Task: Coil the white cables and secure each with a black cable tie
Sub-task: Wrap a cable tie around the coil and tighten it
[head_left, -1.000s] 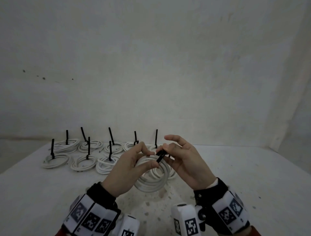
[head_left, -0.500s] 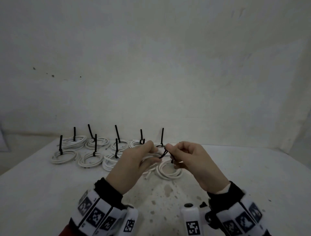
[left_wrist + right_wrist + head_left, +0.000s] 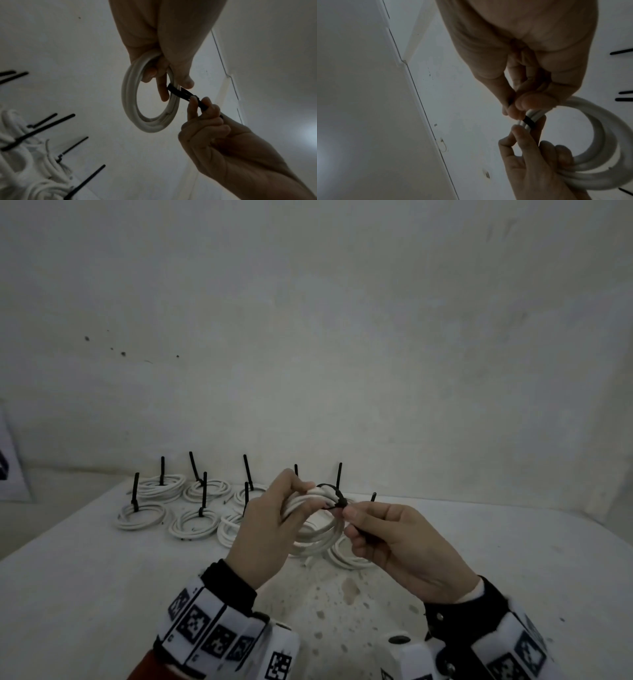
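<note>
Fingers of the left hand [image 3: 270, 529] curl around a white cable coil [image 3: 317, 529], holding it raised above the desk [image 3: 85, 594], clear of the surface. In the left wrist view the coil [image 3: 135, 102] hangs as a near-round ring from that hand [image 3: 161, 47], with one finger reaching down through the middle of the ring and the thumb pressed on its outer side.

A black cable tie [image 3: 334, 496] is looped around the top of the coil. The right hand [image 3: 400, 546] pinches the free tail of the tie between thumb and forefinger, just beside the coil, the remaining fingers folded in toward the palm. The left wrist view shows the tie [image 3: 178, 93] as a band crossing the cable strands, its tail running into the pinch of the right hand [image 3: 211, 135]. In the right wrist view the band [image 3: 529, 122] sits across several parallel white strands of the coil [image 3: 597, 138], with the right hand [image 3: 530, 60] clamped on the tie directly above it and the left hand [image 3: 537, 166] gripping the coil below.

Behind the hands, toward the wall [image 3: 342, 337], finished coils [image 3: 191, 522] lie flat on the desk in two rows, touching or close to one another, each with a black tie tail standing upright. Another coil [image 3: 346, 556] lies on the desk below the right hand. Both wrists carry bands [image 3: 209, 625] printed with black-and-white square markers.
</note>
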Demonstrator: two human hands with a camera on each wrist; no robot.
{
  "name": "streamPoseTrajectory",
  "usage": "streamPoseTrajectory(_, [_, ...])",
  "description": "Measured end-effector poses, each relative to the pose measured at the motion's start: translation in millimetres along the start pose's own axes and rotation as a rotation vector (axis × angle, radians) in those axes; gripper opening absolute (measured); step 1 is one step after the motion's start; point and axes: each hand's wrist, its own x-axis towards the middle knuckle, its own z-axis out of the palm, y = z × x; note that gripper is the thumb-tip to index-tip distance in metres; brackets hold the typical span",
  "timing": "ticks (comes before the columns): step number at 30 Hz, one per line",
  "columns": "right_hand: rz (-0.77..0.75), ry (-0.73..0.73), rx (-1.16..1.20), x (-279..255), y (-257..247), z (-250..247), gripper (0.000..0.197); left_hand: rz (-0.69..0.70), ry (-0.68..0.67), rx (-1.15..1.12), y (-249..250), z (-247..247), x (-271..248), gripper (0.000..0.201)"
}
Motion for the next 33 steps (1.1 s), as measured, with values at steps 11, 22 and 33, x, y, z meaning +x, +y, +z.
streamPoseTrajectory(11, [0.019,-0.08,-0.092,-1,12,9,0.032,-0.172,0.088,-0.243,-2,7,2,0.016])
streamPoseTrajectory(22, [0.036,-0.1,0.13,-4,5,19,0.031,0.087,0.074,-0.146,10,12,-4,0.008])
streamPoseTrajectory(33, [0.081,0.043,0.155,-4,2,17,0.023,0.222,-0.061,-0.015,1,5,-1,0.009])
